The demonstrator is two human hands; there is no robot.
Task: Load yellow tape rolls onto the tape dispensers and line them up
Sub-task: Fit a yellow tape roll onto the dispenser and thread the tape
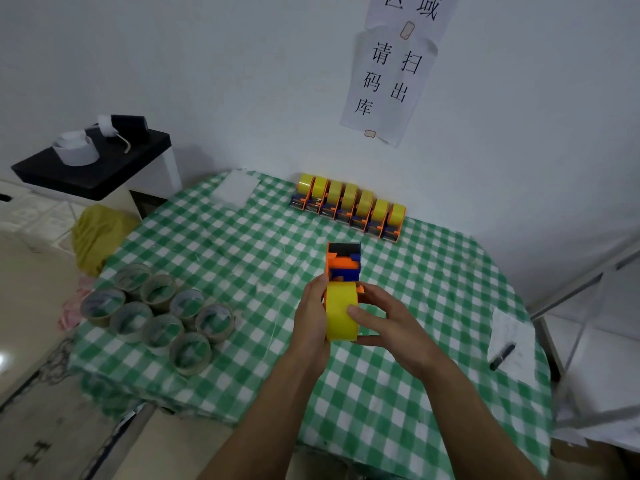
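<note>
Dispenser (343, 263) gripped in left hand (311, 317), its roll (341, 315) pinched by right hand (384, 323). Points lengthwise away, toward row (349, 204) well beyond.

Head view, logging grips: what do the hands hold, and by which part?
One dispenser carrying a yellow roll: left hand grips the roll's left side, right hand its right side.

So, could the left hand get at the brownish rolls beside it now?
Probably not yet: the left hand holds the dispenser with its yellow roll. Nothing lies between it and the brownish rolls.
</note>
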